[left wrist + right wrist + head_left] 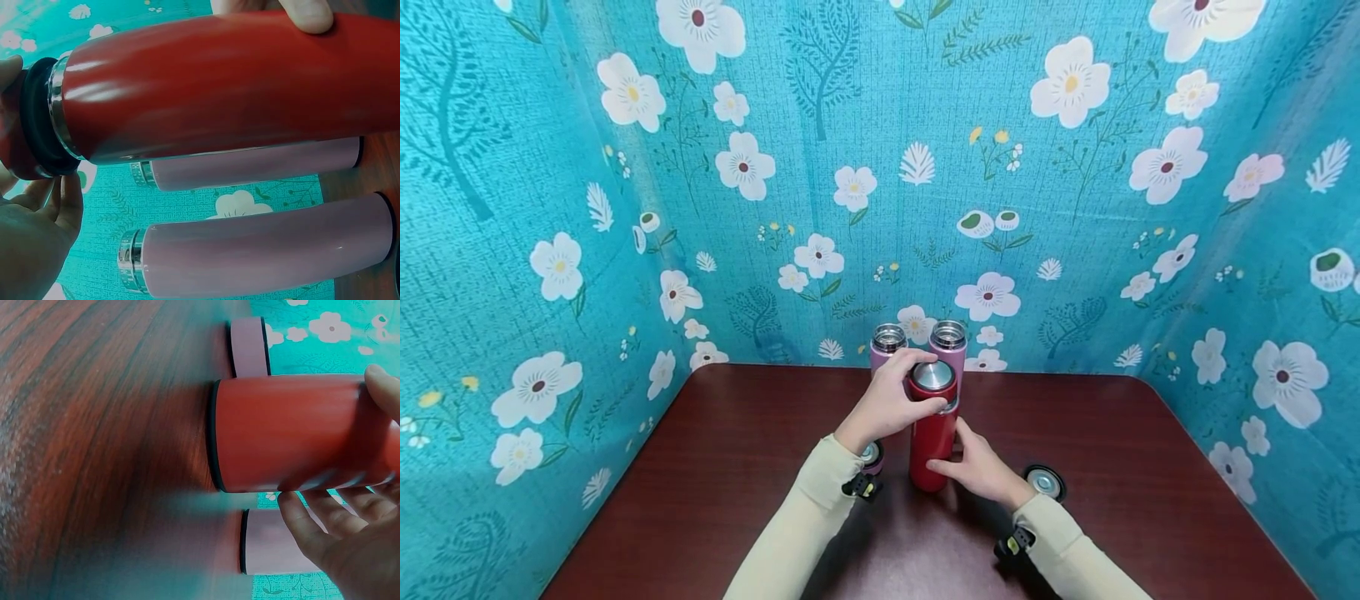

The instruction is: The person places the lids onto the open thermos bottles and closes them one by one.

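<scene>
A red thermos bottle [928, 446] stands upright on the table, close to its middle. My left hand [889, 403] grips its red lid [934, 377], fingers and thumb curled round the sides. The lid sits at the mouth of the bottle, and in the left wrist view a silver ring [57, 106] shows between the lid's black lower edge and the red body. Lower down, my right hand [983, 472] holds the body, thumb on one side and fingers on the other. The right wrist view shows the black-edged base [214, 436].
Two pink thermos bottles without lids, one on the left [888, 339] and one on the right [950, 353], stand behind the red one. Loose lids lie on the dark wooden table [715, 500]: one [871, 457] by my left wrist, another [1045, 482] beyond my right wrist. Flowered turquoise cloth [880, 250] surrounds the table.
</scene>
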Available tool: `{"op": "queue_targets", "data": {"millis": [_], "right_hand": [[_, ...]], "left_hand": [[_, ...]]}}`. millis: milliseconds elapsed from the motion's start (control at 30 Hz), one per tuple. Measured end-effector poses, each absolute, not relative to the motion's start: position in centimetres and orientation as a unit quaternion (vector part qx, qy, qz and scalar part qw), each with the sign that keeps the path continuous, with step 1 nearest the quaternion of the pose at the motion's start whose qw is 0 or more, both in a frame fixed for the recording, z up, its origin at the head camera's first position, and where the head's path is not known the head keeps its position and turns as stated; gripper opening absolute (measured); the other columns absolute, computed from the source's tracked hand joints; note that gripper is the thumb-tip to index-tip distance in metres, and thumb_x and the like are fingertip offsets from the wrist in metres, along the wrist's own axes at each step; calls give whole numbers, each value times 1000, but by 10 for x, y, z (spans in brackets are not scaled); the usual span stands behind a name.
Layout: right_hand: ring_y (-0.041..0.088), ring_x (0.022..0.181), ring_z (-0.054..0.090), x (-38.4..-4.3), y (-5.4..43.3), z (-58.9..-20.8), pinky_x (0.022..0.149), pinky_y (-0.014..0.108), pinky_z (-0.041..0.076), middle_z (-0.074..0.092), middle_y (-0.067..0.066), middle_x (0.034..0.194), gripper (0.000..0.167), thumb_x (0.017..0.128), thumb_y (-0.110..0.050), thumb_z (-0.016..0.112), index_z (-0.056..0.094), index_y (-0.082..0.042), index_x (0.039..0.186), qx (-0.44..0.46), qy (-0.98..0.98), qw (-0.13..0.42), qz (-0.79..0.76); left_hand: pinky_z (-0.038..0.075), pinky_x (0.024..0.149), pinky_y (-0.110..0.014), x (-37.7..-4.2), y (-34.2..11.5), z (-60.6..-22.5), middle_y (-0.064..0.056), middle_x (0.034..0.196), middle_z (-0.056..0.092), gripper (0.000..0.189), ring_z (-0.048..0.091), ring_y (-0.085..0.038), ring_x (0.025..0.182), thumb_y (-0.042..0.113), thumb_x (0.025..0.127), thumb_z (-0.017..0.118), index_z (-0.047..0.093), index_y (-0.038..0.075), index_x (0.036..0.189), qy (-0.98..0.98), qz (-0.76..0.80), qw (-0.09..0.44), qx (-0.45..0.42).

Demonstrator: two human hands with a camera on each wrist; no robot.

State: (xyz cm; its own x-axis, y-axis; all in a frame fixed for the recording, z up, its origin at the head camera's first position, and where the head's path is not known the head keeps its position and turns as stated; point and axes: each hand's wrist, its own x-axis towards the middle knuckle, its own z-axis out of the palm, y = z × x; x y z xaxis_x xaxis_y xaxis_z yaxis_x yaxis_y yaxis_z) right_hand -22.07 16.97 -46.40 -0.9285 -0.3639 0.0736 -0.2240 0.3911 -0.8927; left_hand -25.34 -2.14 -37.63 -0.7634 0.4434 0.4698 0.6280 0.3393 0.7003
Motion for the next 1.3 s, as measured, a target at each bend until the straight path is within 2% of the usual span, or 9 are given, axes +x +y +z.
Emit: {"op": "queue_targets", "data": {"millis": [233,533,733,967,1300], "right_hand": [[29,113,56,-235,173,-491,87,42,50,53,5,130,74,80,-27,77,34,-19,138,-167,834,55,-522],[27,112,56,-236,175,-491,87,42,50,53,2,128,75,78,-37,77,33,-25,139,-173,836,65,-517],[29,111,56,-234,178,-486,85,43,51,55,2,127,71,80,-34,76,36,-24,137,-168,834,76,-520],[24,108,57,-235,181,-486,84,39,51,55,1,125,67,81,-32,75,38,-22,136,-176,834,70,-519],[27,108,57,-235,181,-486,82,36,52,56,2,124,66,81,-29,76,39,-20,135,-189,832,70,-517]], "left_hand": [[51,80,-26,-257,-23,-375,1,123,52,56,51,-12,107,28,78,77,52,17,127,-813,-470,93,-332],[50,82,-26,-258,-26,-375,1,125,52,56,52,-12,108,27,80,76,52,17,130,-816,-464,73,-336],[50,84,-27,-260,-27,-374,1,127,52,57,52,-13,110,25,81,75,51,16,131,-813,-463,60,-348],[49,84,-27,-261,-25,-372,1,128,51,56,51,-13,111,24,81,75,50,18,131,-817,-449,57,-357],[50,82,-26,-260,-24,-372,1,127,52,56,52,-12,110,26,81,75,51,19,131,-816,-454,49,-356]]}}
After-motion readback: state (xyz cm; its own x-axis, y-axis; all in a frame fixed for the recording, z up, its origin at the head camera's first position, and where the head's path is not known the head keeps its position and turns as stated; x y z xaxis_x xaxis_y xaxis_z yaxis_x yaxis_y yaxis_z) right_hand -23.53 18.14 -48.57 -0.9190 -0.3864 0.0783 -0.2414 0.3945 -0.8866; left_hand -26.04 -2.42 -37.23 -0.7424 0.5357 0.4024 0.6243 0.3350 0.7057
